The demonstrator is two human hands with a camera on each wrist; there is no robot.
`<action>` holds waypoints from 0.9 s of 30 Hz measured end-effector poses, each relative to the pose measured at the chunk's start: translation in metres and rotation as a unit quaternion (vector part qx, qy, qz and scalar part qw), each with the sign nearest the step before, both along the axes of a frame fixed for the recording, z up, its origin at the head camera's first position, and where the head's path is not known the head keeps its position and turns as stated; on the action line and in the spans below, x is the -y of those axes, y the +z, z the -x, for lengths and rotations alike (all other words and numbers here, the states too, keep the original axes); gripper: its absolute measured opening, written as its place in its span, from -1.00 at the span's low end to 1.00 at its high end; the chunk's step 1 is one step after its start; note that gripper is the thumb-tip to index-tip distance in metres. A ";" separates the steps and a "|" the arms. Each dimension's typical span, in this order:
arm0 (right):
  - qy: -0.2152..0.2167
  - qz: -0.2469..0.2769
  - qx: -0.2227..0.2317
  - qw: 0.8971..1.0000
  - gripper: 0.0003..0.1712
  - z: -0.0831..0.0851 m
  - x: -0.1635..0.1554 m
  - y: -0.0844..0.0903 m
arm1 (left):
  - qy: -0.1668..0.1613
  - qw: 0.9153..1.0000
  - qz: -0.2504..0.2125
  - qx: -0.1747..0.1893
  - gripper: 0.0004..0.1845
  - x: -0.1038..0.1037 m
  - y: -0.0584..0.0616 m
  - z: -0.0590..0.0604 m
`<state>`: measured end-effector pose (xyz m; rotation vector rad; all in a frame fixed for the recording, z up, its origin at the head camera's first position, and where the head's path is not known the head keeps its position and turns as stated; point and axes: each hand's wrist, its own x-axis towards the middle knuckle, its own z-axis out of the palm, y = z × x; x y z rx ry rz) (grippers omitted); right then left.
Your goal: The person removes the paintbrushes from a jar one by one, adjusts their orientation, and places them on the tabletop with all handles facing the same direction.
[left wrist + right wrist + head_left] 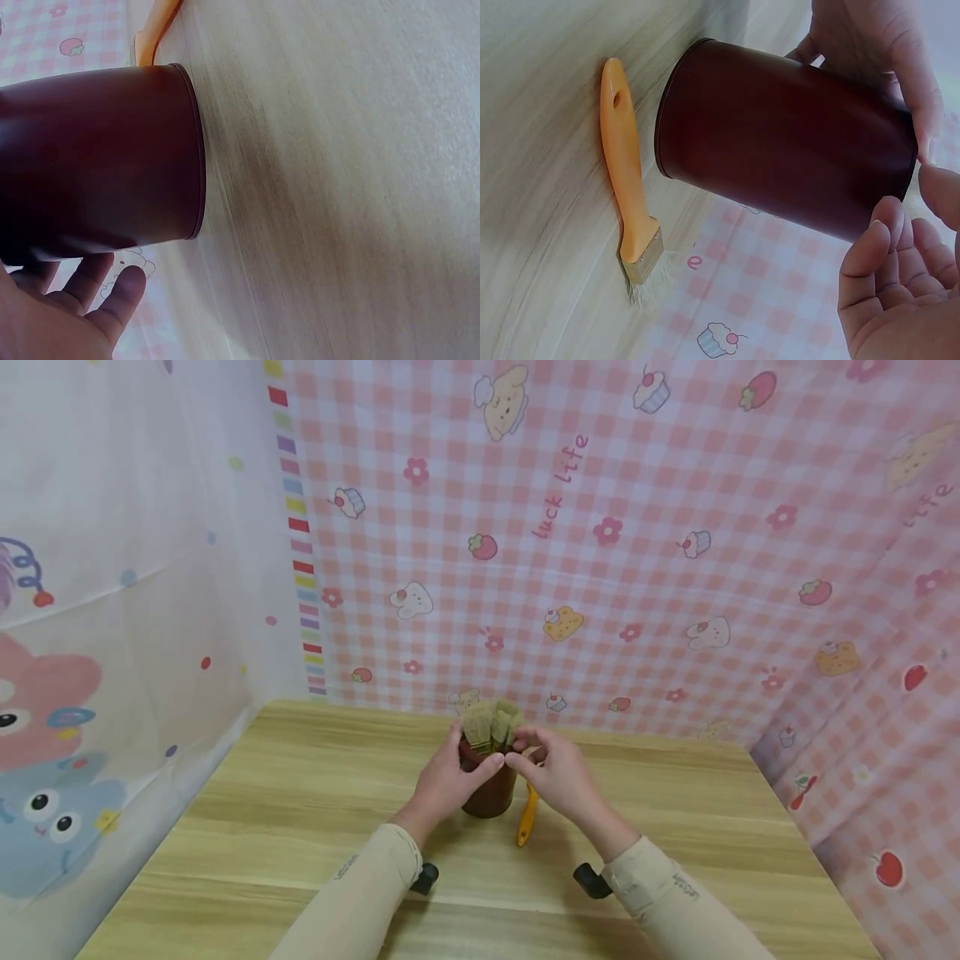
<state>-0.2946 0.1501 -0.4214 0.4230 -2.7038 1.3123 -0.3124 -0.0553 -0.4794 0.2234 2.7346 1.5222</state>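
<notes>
A dark reddish-brown cylindrical holder (489, 797) stands near the far side of the table, with pale olive-beige, rough-textured pieces (491, 727) sticking out of its top. My left hand (450, 777) grips the holder from the left, its thumb across the front of the rim and its fingers along the far side. From the right, my right hand (558, 772) holds the rim with curled fingers, its thumb meeting the left thumb. Close to the holder's right side lies a brush (626, 165) with an orange handle and pale bristles, apart from both hands.
The wood-grain table (300, 827) ends at a pink checked cloth (525, 568) at the back and right. A white printed cloth (187, 610) hangs on the left. Black wrist devices (592, 881) sit by both cuffs.
</notes>
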 end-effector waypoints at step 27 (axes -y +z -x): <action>-0.021 0.017 -0.032 0.999 -0.42 0.003 0.004 -0.006 | 0.000 1.000 -0.022 -0.012 0.13 -0.001 -0.001 0.000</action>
